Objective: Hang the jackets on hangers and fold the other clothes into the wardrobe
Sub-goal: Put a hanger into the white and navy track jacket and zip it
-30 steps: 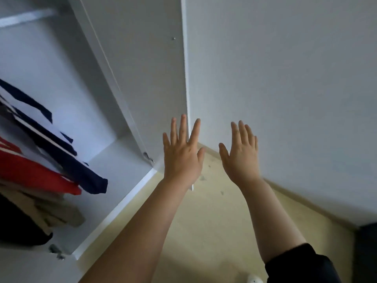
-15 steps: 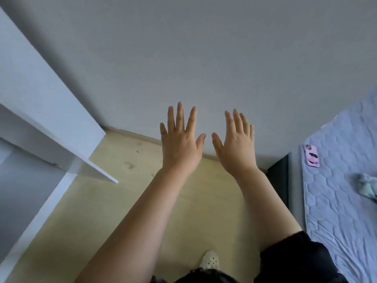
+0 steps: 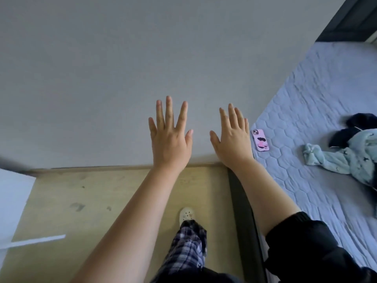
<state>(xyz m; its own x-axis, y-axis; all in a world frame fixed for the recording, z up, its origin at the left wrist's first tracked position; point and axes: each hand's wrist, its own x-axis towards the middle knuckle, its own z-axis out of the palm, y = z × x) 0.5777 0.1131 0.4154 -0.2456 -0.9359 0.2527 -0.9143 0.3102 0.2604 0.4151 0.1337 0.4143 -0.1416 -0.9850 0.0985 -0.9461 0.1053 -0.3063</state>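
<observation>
Left hand [image 3: 170,137] and right hand [image 3: 232,139] are held spread, grip empty, while the mint-green fleecy garment [image 3: 346,160], judged soft and light, is seen crumpled on the lilac quilted bed [image 3: 306,88], best lifted by its shoulders.

A pink phone [image 3: 260,140] lies on the quilted mattress [image 3: 316,88] — near the wall [image 3: 122,58].

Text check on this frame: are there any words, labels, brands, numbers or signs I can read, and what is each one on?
No text can be read.
On the phone case: a dark picture on pink, no lettering visible.
On the green garment: small dark marks, too blurred to tell whether they are text.
On the shoe: small charms, no legible text.
</observation>
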